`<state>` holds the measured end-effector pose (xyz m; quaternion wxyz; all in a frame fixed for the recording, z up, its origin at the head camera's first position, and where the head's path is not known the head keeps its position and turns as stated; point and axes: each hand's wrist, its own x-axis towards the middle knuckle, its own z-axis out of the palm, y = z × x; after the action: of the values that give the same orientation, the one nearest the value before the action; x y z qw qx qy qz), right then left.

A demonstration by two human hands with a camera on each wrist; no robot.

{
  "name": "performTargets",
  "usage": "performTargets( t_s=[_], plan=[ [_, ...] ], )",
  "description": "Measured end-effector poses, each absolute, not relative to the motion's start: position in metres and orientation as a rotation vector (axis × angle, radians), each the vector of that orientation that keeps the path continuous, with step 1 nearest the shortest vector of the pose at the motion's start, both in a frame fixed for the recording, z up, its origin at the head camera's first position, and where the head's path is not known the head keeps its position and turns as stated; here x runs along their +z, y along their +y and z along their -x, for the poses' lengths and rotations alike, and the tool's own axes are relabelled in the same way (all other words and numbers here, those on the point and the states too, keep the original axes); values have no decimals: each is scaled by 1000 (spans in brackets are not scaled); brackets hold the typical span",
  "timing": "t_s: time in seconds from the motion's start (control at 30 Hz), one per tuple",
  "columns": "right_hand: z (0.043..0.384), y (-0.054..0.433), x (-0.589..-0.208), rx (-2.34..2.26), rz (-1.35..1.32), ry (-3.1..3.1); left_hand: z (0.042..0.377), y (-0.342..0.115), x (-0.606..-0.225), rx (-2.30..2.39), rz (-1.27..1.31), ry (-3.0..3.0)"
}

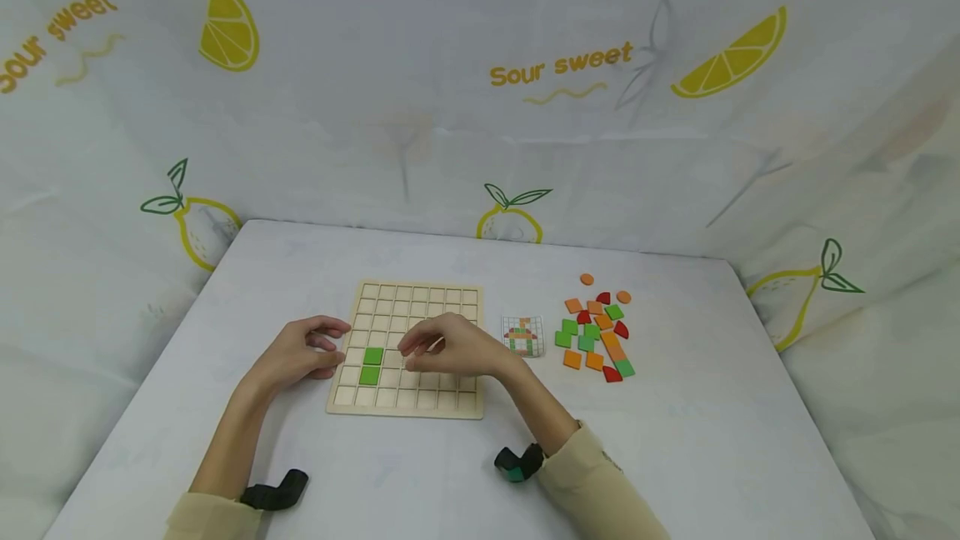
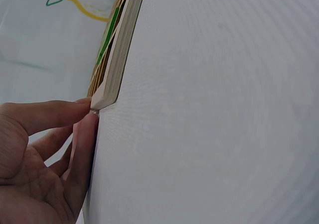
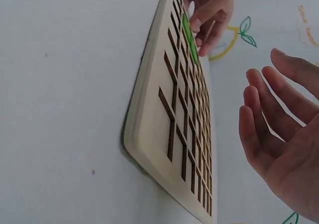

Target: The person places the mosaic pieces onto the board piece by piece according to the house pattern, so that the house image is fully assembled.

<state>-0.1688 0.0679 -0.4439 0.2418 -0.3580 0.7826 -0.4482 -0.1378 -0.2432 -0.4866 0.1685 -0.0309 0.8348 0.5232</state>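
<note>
While you hover over the wooden board: your right hand hangs above its cells, to the right of the two green squares, with its fingers loosely bent and apart; the right wrist view shows nothing between thumb and fingertips.

Left edge: your left hand rests there with relaxed fingers, thumb and fingertips touching the wood rather than clearly gripping it, which looks like steadying.

Green squares: both sit in the second column from your left, one behind the other, in the second and third rows from the near edge; you cannot tell from here how snugly each lies in its cell.

Pattern card: just beside the board's right edge, flat on the white table, printed with a small coloured grid.

Loose pieces: beyond the card on your right, a scatter of orange and green squares, red quarter-rounds, orange discs and a longer orange strip.

Step in hand: you appear to be laying pieces into the grid, at an early point, just between one placing and another.

Next move: it would seem to call for a look at the card, then your right hand reaching across to the loose pieces for a thumb-and-finger pinch on one, lifting it clear of its neighbours, while your left hand keeps the board from sliding.
</note>
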Motion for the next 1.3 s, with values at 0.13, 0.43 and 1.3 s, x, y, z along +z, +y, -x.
performTargets(
  t_s=[0.13,0.43,1.3],
  plan=[
    [168,88,-436,-1277,954,2188,137,-243,-486,1489,84,2369],
    [172,148,-423,-1340,749,2413,135,-243,-484,1480,86,2376],
    [184,318,-439,-1295,228,2742,136,-242,-483,1466,93,2381]
  ],
)
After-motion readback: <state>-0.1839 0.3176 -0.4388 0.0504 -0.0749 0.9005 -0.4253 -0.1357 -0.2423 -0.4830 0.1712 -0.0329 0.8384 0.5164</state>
